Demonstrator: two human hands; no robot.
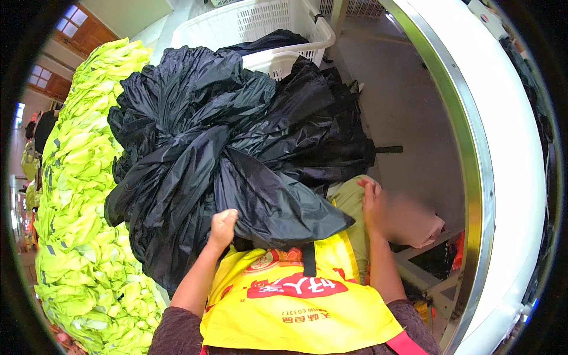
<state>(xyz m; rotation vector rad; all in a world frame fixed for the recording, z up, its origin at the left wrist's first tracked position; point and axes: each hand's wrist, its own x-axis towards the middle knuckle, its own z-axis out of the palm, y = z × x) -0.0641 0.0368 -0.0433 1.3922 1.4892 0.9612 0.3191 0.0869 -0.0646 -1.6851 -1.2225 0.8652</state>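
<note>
A big gathered heap of thin, shiny black fabric [177, 136] lies before me, and one wide fold of it spreads over my lap. My left hand [223, 228] is closed in a fist at the near edge of that fold, with black cloth in its grip. Off to the right, my right hand [371, 201] rests beside my olive trouser leg [350, 198], apart from the cloth. Its fingers are loosely bent, and I see nothing in them. A yellow printed apron [296, 319] covers my front.
Bright yellow-green garments [83, 195] are piled high along the left. Behind the black heap stands a white plastic basket [319, 44] with dark cloth in it. A white, metal-edged table [515, 177] curves along the right. Grey floor [408, 112] shows between.
</note>
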